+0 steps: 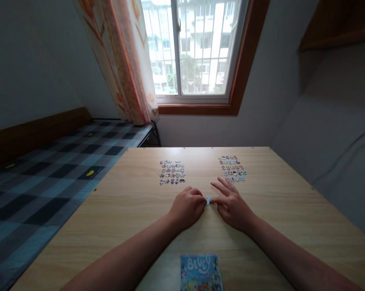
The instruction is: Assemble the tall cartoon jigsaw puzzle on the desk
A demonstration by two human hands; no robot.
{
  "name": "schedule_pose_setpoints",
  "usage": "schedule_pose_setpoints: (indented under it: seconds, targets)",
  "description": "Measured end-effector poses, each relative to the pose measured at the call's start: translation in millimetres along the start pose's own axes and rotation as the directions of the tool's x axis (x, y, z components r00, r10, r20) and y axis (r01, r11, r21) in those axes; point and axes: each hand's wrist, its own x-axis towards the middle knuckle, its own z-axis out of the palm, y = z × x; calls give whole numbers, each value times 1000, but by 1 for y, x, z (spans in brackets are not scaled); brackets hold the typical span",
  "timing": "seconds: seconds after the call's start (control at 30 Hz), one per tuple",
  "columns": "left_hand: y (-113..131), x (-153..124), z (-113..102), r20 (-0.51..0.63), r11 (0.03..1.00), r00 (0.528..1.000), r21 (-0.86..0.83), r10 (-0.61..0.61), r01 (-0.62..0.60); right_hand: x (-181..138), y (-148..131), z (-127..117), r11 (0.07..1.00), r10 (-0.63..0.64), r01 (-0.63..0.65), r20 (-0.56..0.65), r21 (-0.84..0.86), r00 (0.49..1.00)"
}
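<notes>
Between my two hands, on the wooden table (pixel 134 202), is a small light-blue jigsaw puzzle piece (pixel 208 200); it may be more than one piece joined. My left hand (pixel 189 205) is closed, with its fingertips on the piece's left edge. From the other side, my right hand (pixel 231 204) pinches the right edge with thumb and index finger, while its other fingers stretch forward. Farther back lie two groups of loose puzzle pieces set out in rows: a left group (pixel 172 170) and a right group (pixel 231 162), the latter just beyond my right fingers.
A blue picture card or box marked "Bluey" (pixel 200 273) lies at the near edge, between my forearms. Left of the table stands a bed with a checked cover (pixel 64 190). Behind are a window (pixel 200 52) and a floral curtain (pixel 122 52).
</notes>
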Motion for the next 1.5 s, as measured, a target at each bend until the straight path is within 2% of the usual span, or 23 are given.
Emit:
schedule_pose_setpoints:
  seconds: [0.63, 1.1, 1.3, 1.5]
  targets:
    - [1, -2, -2, -3, 1000, 1000, 20, 3, -3, 0, 1, 5, 999, 44, -43, -54, 27, 998]
    - [-3, -2, 3, -72, 1000, 997, -11, 7, -8, 0, 0, 5, 999, 41, -40, -67, 21, 997]
    - [-4, -3, 4, -93, 998, 995, -63, 18, -24, -1, -1, 4, 1000, 19, -16, -122, 24, 992]
    - [-5, -4, 2, -160, 990, 986, -128, 44, -65, -1, -2, 0, 999, -29, 32, -189, 14, 982]
